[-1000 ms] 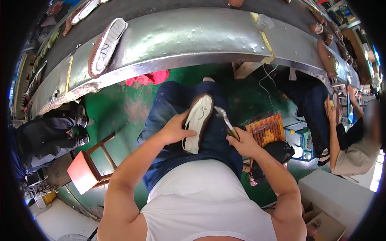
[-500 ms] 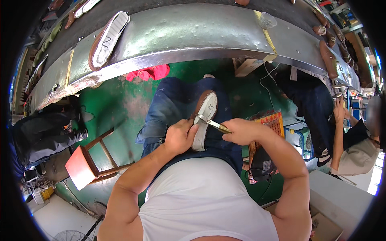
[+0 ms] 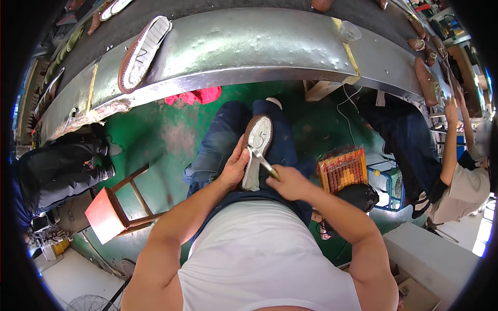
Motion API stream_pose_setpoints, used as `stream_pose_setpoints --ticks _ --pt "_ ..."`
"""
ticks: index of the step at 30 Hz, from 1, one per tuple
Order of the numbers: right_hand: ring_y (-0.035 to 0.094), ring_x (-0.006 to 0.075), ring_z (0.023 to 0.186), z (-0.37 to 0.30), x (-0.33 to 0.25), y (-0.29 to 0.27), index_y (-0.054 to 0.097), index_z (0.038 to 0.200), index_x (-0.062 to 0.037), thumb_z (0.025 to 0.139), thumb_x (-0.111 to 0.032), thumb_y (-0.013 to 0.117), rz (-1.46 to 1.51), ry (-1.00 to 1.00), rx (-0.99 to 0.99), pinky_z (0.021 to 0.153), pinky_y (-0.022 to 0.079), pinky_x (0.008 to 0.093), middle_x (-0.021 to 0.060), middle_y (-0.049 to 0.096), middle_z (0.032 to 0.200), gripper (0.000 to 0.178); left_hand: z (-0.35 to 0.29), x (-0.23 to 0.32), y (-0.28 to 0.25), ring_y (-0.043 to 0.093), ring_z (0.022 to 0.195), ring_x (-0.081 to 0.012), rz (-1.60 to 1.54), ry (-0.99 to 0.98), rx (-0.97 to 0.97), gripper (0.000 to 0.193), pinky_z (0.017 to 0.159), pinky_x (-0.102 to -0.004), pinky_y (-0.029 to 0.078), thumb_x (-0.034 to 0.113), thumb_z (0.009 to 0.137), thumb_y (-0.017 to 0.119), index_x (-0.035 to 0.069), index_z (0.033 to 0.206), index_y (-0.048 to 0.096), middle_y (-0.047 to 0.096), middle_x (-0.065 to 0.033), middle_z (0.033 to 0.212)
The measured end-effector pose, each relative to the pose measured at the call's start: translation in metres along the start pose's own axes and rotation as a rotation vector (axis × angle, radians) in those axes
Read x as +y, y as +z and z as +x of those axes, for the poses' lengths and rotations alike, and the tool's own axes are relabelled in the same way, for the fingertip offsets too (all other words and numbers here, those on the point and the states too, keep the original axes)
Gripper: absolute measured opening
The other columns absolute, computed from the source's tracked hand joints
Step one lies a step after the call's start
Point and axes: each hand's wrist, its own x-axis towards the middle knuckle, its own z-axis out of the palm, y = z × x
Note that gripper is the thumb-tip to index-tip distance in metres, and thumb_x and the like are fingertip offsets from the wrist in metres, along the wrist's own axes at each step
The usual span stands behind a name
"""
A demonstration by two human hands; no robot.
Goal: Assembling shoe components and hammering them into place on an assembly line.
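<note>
Over at the left edge of the frame I can see somebody's legs in dark trousers (image 3: pixel 57 168), and below them, in the lower left, a wire fan (image 3: pixel 89 302) and a stool (image 3: pixel 105 215) with a red seat. In the upper left a brown shoe (image 3: pixel 144 56) lies with its pale sole up on the metal bench (image 3: pixel 249 44) that curves across the top, and under the bench a red cloth (image 3: pixel 199 95) lies on the green floor (image 3: pixel 176 137). At the middle of the frame, the person's left hand (image 3: pixel 236 165) grasps a second shoe (image 3: pixel 261 136) from its left side. That shoe is at the person's lap, over the blue jeans (image 3: pixel 220 135), pale sole up and toe toward the top. The right hand (image 3: pixel 288 182) is closed around the handle of a metal tool (image 3: pixel 265 164), whose head looks to be touching the sole's left edge. Further right, a clear cup (image 3: pixel 349 32) sits on the bench, with a beaded mat (image 3: pixel 342 171) and a black bag (image 3: pixel 358 197) well below it. At the right edge, a co-worker (image 3: pixel 456 194) reaches up toward the bench.
</note>
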Motion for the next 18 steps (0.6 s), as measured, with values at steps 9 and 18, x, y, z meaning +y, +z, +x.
stream_pose_setpoints --ticks 9,18 --pt "0.067 0.0216 0.074 0.015 0.010 -0.038 0.060 0.102 0.0021 0.089 -0.016 0.065 0.167 0.137 -0.200 0.066 0.053 0.0341 0.0130 0.067 0.089 0.022 -0.002 -0.010 0.010 0.037 0.138 -0.0207 0.434 0.199 0.107 0.061 0.113 -0.0313 0.030 0.011 0.103 0.044 0.007 0.157 0.014 0.036 -0.0123 0.153" --pt "0.065 0.0153 0.080 -0.002 0.041 -0.047 0.058 0.116 0.0025 0.095 -0.018 0.060 0.840 0.264 -0.411 0.052 0.050 0.0255 0.0087 0.065 0.097 0.029 0.003 0.027 0.011 0.052 0.121 -0.0443 1.167 0.332 -0.019 0.053 0.102 -0.0430 0.044 0.016 0.098 0.045 0.013 0.150 0.033 0.047 -0.0253 0.140"
